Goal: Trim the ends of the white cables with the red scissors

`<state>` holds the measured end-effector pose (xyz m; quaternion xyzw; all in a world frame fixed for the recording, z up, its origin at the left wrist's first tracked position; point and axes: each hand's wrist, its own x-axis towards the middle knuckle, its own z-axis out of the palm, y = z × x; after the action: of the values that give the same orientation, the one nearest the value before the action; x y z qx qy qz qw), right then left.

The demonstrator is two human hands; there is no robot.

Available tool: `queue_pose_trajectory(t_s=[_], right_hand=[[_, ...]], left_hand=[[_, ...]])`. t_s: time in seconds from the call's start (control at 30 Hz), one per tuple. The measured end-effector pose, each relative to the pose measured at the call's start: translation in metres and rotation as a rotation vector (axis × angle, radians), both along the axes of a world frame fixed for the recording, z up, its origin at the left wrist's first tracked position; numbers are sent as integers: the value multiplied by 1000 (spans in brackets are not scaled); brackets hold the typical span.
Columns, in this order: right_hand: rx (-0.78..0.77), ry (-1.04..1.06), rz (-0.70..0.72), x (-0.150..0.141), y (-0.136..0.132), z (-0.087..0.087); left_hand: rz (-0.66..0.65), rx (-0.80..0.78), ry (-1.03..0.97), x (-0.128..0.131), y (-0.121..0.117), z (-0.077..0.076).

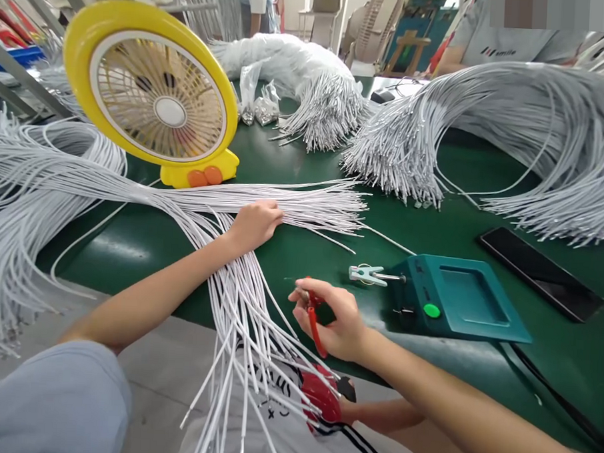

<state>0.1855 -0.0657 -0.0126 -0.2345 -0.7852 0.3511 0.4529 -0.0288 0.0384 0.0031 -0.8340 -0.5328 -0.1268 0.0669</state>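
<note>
My left hand has its fingers curled down on a bundle of thin white wires that lies across the green table. Other white wires pass below this wrist and hang over the front edge toward my lap. Small red-handled cutters are in my right hand, above the table and apart from the bundle; my fingers partly hide their jaws. Right of that hand sits a teal device with a green button, and a pale clothes peg on a metal rod points out from it.
A yellow fan stands behind the bundle on the left. Thick coils of white wire lie at the back right, with a plastic-wrapped coil further back. A black phone lies at right. Another person is across the table.
</note>
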Motion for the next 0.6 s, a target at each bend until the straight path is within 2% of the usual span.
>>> queue_pose_trajectory(t_s=[0.13,0.4,0.5,0.53,0.6], right_hand=[[74,-45,-11,-1,0,-3],[105,-53,-38,-2,1,-3],[120,-49,-65,-3,0,-4],[131,-44,-80,-3,0,-3],[161,-2,-103,-1,-2,-1]], left_hand=[[-5,4,97,0,2,-8],[-5,55,127,4,-1,-6],[-22,54,-65,4,-3,-5],[-75,34,-174,5,-5,-4],[-276,-36,-385,9,-13,-3]])
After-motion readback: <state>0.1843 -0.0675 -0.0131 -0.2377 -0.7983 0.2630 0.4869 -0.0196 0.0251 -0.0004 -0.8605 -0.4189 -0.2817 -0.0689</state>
